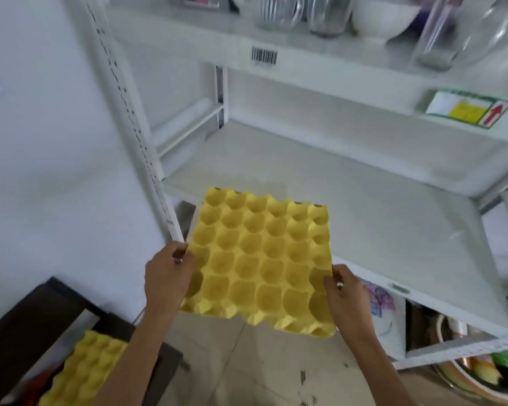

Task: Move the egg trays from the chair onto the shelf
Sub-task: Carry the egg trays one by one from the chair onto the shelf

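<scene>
Now both hands clamped on yellow egg tray [258,259], left hand [169,273] and right hand [345,297] at opposite edges

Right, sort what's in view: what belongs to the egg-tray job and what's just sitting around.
Part of the job:
- held egg tray, gripped by left hand and right hand
- second egg tray on the chair
- middle shelf

Just lying about:
- white bowl and glass jars on the top shelf
- bowl of food down below
</scene>
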Tool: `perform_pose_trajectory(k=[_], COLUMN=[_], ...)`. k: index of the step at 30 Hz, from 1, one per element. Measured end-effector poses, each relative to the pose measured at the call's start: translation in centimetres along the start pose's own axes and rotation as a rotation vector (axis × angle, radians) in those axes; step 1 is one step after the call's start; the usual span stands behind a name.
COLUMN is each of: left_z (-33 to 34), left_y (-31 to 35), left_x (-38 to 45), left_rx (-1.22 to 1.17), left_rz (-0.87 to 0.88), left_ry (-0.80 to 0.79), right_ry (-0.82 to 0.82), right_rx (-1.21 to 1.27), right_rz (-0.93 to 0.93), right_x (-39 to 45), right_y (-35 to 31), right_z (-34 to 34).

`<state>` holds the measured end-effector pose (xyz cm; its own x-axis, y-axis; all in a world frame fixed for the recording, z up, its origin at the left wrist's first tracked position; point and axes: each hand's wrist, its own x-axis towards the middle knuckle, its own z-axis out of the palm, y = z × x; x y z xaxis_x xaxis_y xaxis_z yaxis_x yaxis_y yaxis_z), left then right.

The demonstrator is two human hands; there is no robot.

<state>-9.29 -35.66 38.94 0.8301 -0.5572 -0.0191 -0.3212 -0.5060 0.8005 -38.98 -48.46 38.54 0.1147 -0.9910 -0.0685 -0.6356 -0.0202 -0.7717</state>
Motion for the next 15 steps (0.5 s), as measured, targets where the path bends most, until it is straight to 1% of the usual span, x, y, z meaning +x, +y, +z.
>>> perform_pose_trajectory(k=[4,9,11,15], left_z=[1.1,1.9,1.9,2.5], left_y=[1.8,2.4,2.5,2.2], left_x=[-0.1,1.6,3.2,8.3], left_rx=[0.015,0.017,0.027,0.067], left_rz=[-0.009,-0.081,-0.096,-0.107], left_ry=[0.007,0.11,0.132,0.133], right_ry=[-0.011,-0.092,-0.121,-0.151], right_rx=[0.059,0.028,0.045,-0.002], right_rz=[0.014,-0.034,-0.042,-0.058], right_x=[1.4,4.9,6.2,9.7], right_y=[1.5,0.2,-0.6,-2.5], right_z=[-0.7,0.4,1.3,4.0])
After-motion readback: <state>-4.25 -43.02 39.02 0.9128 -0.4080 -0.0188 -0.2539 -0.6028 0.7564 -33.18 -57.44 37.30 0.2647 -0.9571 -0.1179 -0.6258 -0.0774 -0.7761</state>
